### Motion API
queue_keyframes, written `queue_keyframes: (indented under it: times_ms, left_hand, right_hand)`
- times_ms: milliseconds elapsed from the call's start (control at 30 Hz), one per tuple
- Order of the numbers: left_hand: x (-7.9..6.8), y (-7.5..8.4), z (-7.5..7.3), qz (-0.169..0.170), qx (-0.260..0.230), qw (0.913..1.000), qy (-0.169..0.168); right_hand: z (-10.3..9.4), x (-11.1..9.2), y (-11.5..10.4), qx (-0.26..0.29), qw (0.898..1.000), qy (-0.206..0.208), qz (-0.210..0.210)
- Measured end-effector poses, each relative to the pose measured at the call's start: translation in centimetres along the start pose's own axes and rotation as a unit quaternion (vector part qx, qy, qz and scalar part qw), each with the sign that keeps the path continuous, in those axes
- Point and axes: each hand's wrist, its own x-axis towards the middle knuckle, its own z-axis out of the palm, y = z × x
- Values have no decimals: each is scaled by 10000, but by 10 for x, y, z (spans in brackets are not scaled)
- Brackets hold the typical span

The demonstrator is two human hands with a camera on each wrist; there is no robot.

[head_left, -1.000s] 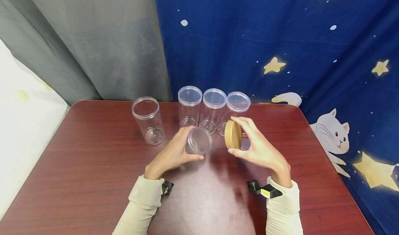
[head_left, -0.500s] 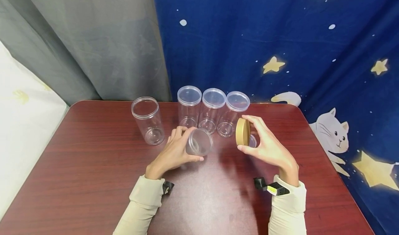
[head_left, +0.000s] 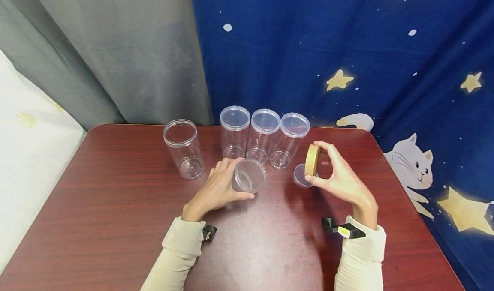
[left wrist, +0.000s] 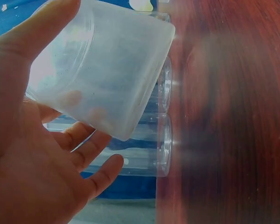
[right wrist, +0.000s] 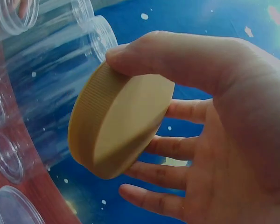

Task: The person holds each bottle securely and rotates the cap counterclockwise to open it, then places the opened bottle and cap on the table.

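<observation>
My left hand (head_left: 217, 190) grips a short clear plastic jar (head_left: 251, 176), thumb on the near side and fingers on the far side. The left wrist view shows its slightly cloudy wall (left wrist: 121, 60), tilted, above the table. With thumb and fingertips my right hand (head_left: 341, 181) pinches a mustard-yellow screw lid (head_left: 312, 160) on edge; its ribbed rim (right wrist: 91, 109) shows in the right wrist view. Below that lid, a flat clear disc-shaped lid (head_left: 300, 176) lies on the table, partly hidden by the yellow lid and thumb.
Three tall clear jars with lids, left (head_left: 234, 132), middle (head_left: 264, 134) and right (head_left: 291, 139), stand in a row behind the hands. Farther left is a lidless tall clear jar (head_left: 184, 151). The reddish-brown table (head_left: 115, 209) meets grey and blue curtains (head_left: 270, 46) at its back edge.
My right hand has moved to the right with the yellow lid, away from the short jar, uncovering more of the clear lid on the table. My left hand has barely shifted.
</observation>
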Motion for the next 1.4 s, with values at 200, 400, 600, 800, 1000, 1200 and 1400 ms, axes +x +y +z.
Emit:
queue_keyframes:
  times_ms: [200, 400, 600, 800, 1000, 1200, 1400]
  left_hand:
    - [0, 1, -1, -104, -158, 9997, -169]
    - [-2, 1, -2, -151, -443, 9983, -359]
    - [-3, 1, -2, -173, -618, 9969, -466]
    - [-2, 0, -1, -160, -720, 9959, -529]
    - [-2, 1, 0, -171, -821, 9950, -550]
    - [-2, 2, 1, -226, -863, 9942, -605]
    - [-3, 2, 3, -240, -857, 9932, -745]
  right_hand:
    - [-3, 1, 8, 99, 9996, 75, 263]
    - [-3, 1, 14, 194, 9985, 193, 473]
    - [-4, 0, 20, 136, 9978, 452, 472]
    - [-9, -5, 30, 10, 9960, 623, 633]
    - [-13, -9, 36, 292, 9939, 547, 916]
    - [-18, -13, 41, 248, 9924, 360, 1154]
    - [-17, -12, 51, 231, 9925, 263, 1168]
